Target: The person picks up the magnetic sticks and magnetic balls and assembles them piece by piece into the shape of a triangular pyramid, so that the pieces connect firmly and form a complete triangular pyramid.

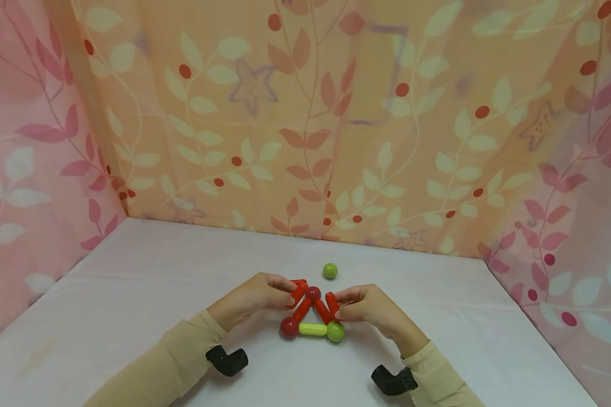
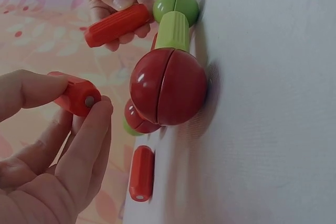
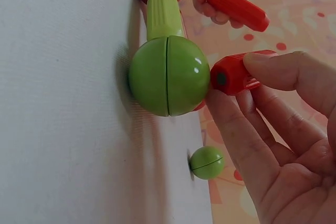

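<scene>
A flat triangle of magnetic rods and balls lies on the table: a yellow-green rod joins a dark red ball to a green ball, and two red rods run back to another red ball. At the triangle's left, my left hand pinches a red rod, a metal dot on its end. My right hand holds another red rod between thumb and fingers. In the right wrist view this rod's end is right beside the green ball; I cannot tell whether they touch.
Beyond the triangle, a loose green ball sits on the white tabletop. One more red rod lies loose near my left fingers. A patterned curtain rises behind the table and along both sides.
</scene>
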A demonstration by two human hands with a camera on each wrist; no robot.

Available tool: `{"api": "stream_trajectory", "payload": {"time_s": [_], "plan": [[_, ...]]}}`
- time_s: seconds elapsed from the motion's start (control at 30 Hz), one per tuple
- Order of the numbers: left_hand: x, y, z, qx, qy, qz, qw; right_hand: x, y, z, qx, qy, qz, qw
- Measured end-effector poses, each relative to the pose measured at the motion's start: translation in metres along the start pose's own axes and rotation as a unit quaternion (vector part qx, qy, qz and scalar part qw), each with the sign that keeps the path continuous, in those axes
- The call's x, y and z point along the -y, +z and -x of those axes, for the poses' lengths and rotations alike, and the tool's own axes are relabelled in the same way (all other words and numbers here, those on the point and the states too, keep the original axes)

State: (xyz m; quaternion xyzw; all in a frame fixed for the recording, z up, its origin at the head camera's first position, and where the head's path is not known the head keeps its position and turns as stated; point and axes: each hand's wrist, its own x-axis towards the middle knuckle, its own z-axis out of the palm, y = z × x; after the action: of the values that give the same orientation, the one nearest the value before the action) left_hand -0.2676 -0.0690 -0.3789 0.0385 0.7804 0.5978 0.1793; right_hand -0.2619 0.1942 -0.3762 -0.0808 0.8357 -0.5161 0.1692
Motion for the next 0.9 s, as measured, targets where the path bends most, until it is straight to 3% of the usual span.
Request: {"api": "stream_trajectory", "payload": {"time_s": [0.27,0.6,0.9], "plan": [[0.0008,0.0011,-0.0006,0.008,0.006,0.004,0.9999,0.0002,0.002,-0.0001,-0.007,0.006,0.004,0.9999],[0.0016,0.0029,0.0014,0.027,0.02,-0.03,0.999,-0.0006,0.0013,0.0002,0.002,-0.002,0.004,1.0],[-0.0004,0.0027,0.0049,0.033,0.024,-0.033,0.9986,0.0006,0.0026,0.0008,0.001,-0.006,0.013,0.9999]]}}
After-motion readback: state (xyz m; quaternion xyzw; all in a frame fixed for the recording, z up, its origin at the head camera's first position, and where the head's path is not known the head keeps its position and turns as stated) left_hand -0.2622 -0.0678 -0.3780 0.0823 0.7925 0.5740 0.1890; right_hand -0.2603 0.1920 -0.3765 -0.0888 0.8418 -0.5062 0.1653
